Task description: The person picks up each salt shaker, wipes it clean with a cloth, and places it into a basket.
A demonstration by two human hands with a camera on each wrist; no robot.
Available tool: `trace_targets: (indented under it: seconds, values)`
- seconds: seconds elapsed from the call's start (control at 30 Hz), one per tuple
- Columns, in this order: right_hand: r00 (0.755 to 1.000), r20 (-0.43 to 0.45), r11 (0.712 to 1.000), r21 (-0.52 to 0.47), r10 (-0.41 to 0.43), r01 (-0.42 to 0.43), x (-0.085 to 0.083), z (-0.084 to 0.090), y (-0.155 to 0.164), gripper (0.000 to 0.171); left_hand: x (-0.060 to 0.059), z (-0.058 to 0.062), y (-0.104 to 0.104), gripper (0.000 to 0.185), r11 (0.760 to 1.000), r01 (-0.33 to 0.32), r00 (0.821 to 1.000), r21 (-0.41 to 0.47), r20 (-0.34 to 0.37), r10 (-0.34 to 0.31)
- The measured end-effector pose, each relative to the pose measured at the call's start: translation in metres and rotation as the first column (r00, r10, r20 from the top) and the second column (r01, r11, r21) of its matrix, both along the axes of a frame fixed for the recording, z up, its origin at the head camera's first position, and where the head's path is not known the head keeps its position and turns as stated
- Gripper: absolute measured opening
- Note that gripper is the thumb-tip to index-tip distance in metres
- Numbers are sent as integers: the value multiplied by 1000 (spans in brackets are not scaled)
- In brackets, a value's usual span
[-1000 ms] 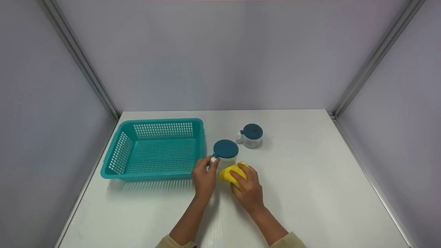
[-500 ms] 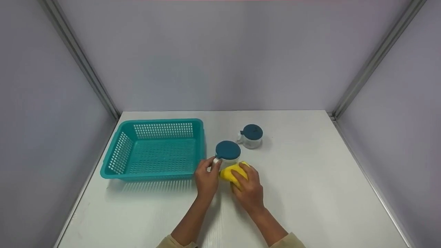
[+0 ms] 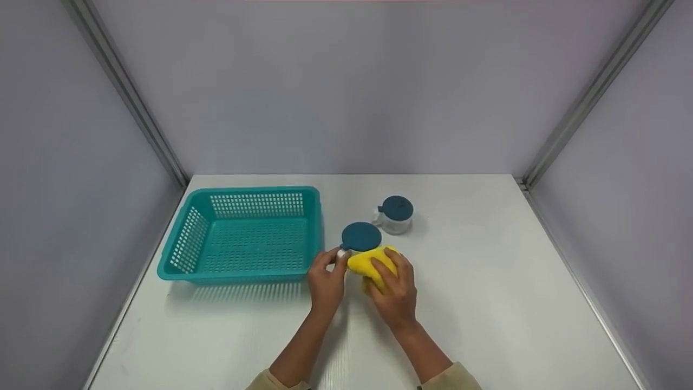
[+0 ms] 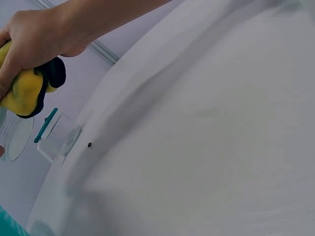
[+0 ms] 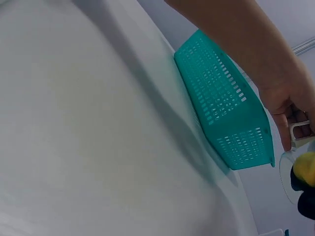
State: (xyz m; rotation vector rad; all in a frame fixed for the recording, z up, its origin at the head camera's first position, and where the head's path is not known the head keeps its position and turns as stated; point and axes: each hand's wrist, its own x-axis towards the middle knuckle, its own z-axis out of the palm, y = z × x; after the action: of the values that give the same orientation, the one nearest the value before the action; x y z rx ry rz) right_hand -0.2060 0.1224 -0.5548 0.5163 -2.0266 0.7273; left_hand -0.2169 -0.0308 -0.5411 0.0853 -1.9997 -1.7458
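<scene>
In the head view my left hand (image 3: pixel 326 284) pinches the white handle (image 3: pixel 342 253) of a clear jar with a round blue lid (image 3: pixel 361 236). My right hand (image 3: pixel 398 292) grips a bunched yellow cloth (image 3: pixel 371 262) against the near side of that jar and covers much of its body. The left wrist view shows a dark side on the cloth (image 4: pixel 24 93), and the jar's clear round base (image 4: pixel 20 140) raised over the table. From the right wrist, the fingers of the left hand (image 5: pixel 293 93) are seen curled at the handle (image 5: pixel 298 132).
A second, smaller lidded jar (image 3: pixel 397 218) stands upright behind and to the right of the held one. To the left sits a turquoise perforated basket (image 3: pixel 233 277), its right end close to my left hand. Pale panels (image 3: pixel 346 86) enclose the white table (image 3: pixel 487 303).
The held jar and my left hand have shifted slightly right. My right hand has moved the cloth up the jar's near side, close under the lid.
</scene>
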Motion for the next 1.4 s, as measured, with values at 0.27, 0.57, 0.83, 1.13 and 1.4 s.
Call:
trace_targets:
  seconds: [0.27,0.57,0.83,1.13,1.4]
  values:
    - [999,27,999,-21,33,-32,-4,-8,-1,43,-1,3,-4,22,999,-16,1000,29,-14,16]
    - [993,100,998,-12,59,-59,-1,-20,-1,46,-1,8,-8,22,997,-25,1000,74,-11,26]
    - [984,152,986,-151,95,-72,2,-20,-2,49,2,5,-3,23,999,-24,1000,36,15,24]
    - [975,164,944,-318,147,-89,0,-4,-3,49,2,2,2,21,999,-8,999,32,-41,9]
    - [914,349,853,-522,208,5,5,13,-7,44,2,0,2,21,999,13,998,48,-62,-10]
